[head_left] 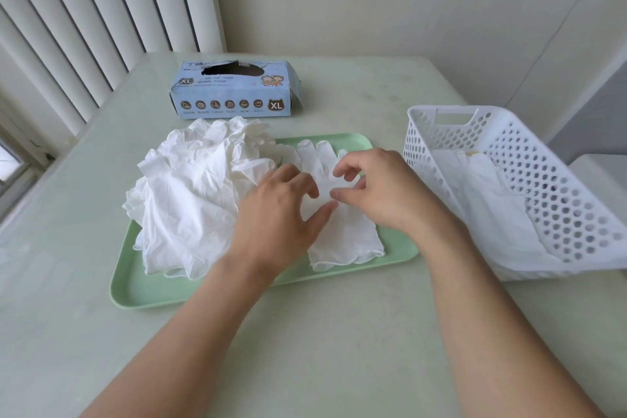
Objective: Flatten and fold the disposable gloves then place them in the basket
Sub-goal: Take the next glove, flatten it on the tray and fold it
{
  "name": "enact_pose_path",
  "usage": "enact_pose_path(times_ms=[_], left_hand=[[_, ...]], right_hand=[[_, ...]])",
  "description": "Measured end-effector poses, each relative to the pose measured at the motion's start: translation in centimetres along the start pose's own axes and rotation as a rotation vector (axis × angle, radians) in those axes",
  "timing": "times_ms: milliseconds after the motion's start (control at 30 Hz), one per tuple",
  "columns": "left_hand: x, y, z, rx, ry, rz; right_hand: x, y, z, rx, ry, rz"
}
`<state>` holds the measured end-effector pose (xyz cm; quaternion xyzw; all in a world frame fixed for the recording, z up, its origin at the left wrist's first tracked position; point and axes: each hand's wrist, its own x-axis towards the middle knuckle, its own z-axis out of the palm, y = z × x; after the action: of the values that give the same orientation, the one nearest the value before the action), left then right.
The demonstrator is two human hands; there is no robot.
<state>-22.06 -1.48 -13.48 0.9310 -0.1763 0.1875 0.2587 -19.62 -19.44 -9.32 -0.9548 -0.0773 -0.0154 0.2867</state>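
Smoothing one glove (342, 231) flat on the green tray (203, 295) before we fold it.

Our left hand (281, 214) rests on the glove's palm with fingers loosely spread, gripping nothing, while our right hand (376, 190) hovers just over it, fingers half curled and empty, as far as we can tell. We judge it best to press outward from the middle toward the cuff, then fold. The crumpled pile (190, 193) crowds the tray's left side; the basket (543, 187), already holding gloves, stands just right, with bare table near us.
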Motion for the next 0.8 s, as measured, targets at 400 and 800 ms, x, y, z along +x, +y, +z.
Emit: enact_pose_path(times_ms=[400,800], left_hand=[[-0.7,1.1,-1.2,0.01,-0.494,-0.038],[-1.2,2.7,-0.2,0.067,-0.234,-0.042]], right_hand=[[-5.4,1.1,2.2,0.166,-0.052,0.222],[-4.3,0.2,1.5,1.116,0.125,0.435]])
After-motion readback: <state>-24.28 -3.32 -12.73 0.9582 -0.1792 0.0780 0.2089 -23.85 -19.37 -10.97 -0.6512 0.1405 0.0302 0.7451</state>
